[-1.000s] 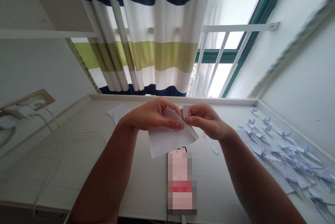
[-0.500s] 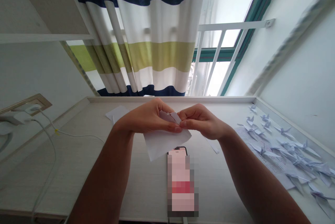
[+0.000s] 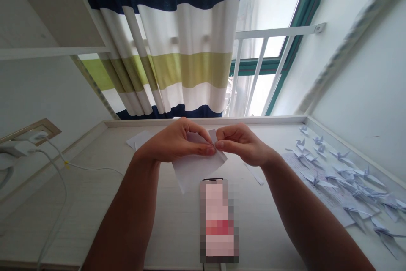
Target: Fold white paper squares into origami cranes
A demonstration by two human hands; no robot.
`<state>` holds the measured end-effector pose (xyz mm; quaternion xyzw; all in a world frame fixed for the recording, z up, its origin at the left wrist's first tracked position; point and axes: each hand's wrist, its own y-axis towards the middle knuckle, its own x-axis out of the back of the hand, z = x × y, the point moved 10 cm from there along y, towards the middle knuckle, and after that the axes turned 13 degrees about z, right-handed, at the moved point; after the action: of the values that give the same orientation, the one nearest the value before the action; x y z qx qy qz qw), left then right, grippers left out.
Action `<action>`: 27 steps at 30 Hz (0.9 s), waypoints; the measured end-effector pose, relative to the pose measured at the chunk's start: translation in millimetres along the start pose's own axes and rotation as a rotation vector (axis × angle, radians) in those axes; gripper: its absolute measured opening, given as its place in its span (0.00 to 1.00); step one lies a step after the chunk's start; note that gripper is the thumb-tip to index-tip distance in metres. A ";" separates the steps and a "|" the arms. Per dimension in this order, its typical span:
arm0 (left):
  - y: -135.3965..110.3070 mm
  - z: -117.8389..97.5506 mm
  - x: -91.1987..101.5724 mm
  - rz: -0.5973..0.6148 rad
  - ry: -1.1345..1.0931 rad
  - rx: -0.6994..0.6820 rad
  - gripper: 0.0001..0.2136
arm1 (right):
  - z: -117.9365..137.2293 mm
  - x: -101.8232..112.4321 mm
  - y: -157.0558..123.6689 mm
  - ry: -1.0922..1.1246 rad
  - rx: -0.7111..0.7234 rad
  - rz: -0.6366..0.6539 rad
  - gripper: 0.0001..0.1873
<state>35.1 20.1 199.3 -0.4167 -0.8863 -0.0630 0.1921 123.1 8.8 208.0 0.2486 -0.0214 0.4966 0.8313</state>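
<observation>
Both hands hold one white sheet of paper (image 3: 193, 167) a little above the desk (image 3: 95, 195), near its middle. My left hand (image 3: 177, 142) curls over the sheet's top edge, thumb and fingers pinched on it. My right hand (image 3: 242, 142) pinches the same edge from the right, fingertips almost touching those of the left. The sheet's lower part hangs down toward a phone (image 3: 218, 220) lying flat on the desk just below.
Several folded paper cranes (image 3: 342, 178) lie along the desk's right side by the wall. A paper strip (image 3: 254, 173) lies right of the phone, another sheet (image 3: 139, 139) at the back left. A white cable (image 3: 60, 173) runs from a wall socket (image 3: 28, 133) on the left. A striped curtain hangs behind.
The hands have come closer together at the sheet's top edge, and the small upright flap seen by the right fingers has been pressed down. The view has shifted slightly.
</observation>
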 end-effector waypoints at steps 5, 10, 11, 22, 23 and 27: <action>-1.6 -0.9 5.0 -0.042 0.055 0.013 0.12 | 0.9 2.1 -2.0 0.031 -0.002 0.012 0.14; 0.3 -1.3 -1.5 0.016 0.063 0.044 0.12 | -5.6 -0.9 -1.8 0.023 -0.055 0.039 0.14; 0.7 -0.8 -3.3 0.029 0.054 0.049 0.12 | -5.3 -0.5 -1.7 0.016 -0.048 0.028 0.15; 1.6 1.4 3.3 -0.071 0.016 -0.004 0.11 | -2.3 8.8 -2.1 -0.032 0.029 -0.088 0.16; 2.0 1.1 3.6 -0.075 0.014 -0.005 0.11 | -1.6 9.5 -2.0 -0.023 0.038 -0.087 0.16; 3.0 0.7 2.9 -0.068 -0.004 0.005 0.13 | 2.1 9.4 -1.5 0.008 0.070 -0.059 0.16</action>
<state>35.4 24.3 199.6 -0.3858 -0.9006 -0.0664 0.1889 129.6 15.0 211.9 0.2760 0.0068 0.4735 0.8364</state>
